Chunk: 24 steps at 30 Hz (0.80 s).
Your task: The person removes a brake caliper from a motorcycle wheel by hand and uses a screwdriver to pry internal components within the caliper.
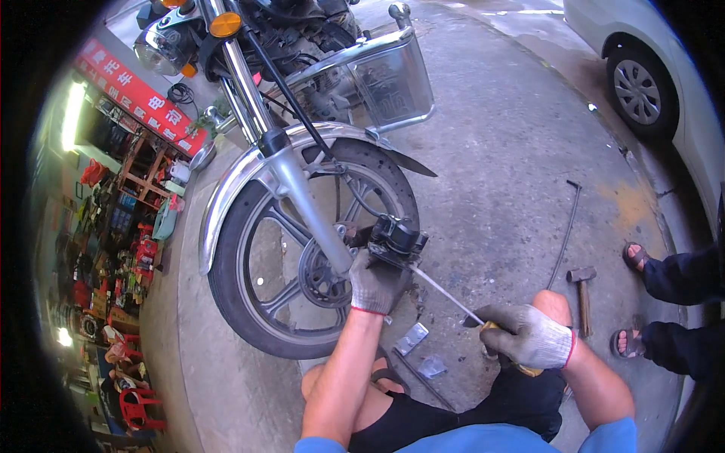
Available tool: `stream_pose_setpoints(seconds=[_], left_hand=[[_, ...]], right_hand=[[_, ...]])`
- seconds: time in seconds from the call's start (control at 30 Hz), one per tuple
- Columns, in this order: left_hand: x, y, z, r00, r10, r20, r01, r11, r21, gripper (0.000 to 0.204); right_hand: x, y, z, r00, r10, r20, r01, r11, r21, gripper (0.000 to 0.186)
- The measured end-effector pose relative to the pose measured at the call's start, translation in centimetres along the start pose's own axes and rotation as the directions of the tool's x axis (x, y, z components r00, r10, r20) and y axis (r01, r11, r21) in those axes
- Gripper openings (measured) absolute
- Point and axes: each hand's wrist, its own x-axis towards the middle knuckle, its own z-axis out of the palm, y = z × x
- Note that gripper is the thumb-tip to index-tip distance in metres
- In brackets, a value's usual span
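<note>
My left hand [380,285], in a grey-coated work glove, is closed around a black brake caliper [397,240] beside the front wheel of a motorcycle. A brake hose [361,198] runs from the caliper up towards the fork leg [311,208]. In my gloved right hand [529,336] is a long screwdriver [445,293] with a yellow handle. Its shaft points up and left, and the tip meets or nearly meets the caliper's lower edge; exact contact is hard to see. The spoked front wheel [226,294] and its brake disc [306,273] are just left of my left hand.
A hammer [583,302] and a thin metal bar [566,230] lie on the concrete to the right, near a standing person's sandalled feet [634,343]. A small packet [411,339] and clear plastic bag [432,367] lie between my knees. A parked car [642,87] stands far right.
</note>
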Motion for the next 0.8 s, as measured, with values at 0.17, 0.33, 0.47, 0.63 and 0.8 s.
stream_pose_setpoints(seconds=[0.17, 0.33, 0.47, 0.63, 0.8], left_hand=[[0.3, -0.2, -0.5, 0.999, -0.033, 0.024, 0.034, 0.998, -0.06, 0.056], [-0.1, 0.0, -0.4, 0.997, -0.052, 0.058, 0.051, 0.999, 0.019, 0.061], [0.1, 0.3, -1.6, 0.988, -0.09, 0.122, 0.087, 0.996, 0.033, 0.06], [0.0, 0.4, -1.4, 0.994, -0.089, 0.07, 0.083, 0.993, 0.084, 0.058], [0.2, 0.4, -1.3, 0.995, -0.062, 0.075, 0.053, 0.992, 0.114, 0.056]], right_hand=[[2.0, 0.8, 1.6, 0.931, -0.276, -0.238, 0.224, 0.949, -0.223, 0.046], [4.9, 0.1, 3.3, 0.881, -0.386, -0.273, 0.314, 0.909, -0.273, 0.055], [5.3, -1.5, 3.2, 0.936, -0.287, -0.203, 0.224, 0.932, -0.283, 0.052], [5.7, -1.8, 3.2, 0.94, -0.274, -0.203, 0.214, 0.937, -0.275, 0.051], [6.0, -2.0, 3.1, 0.947, -0.259, -0.19, 0.206, 0.943, -0.263, 0.051]])
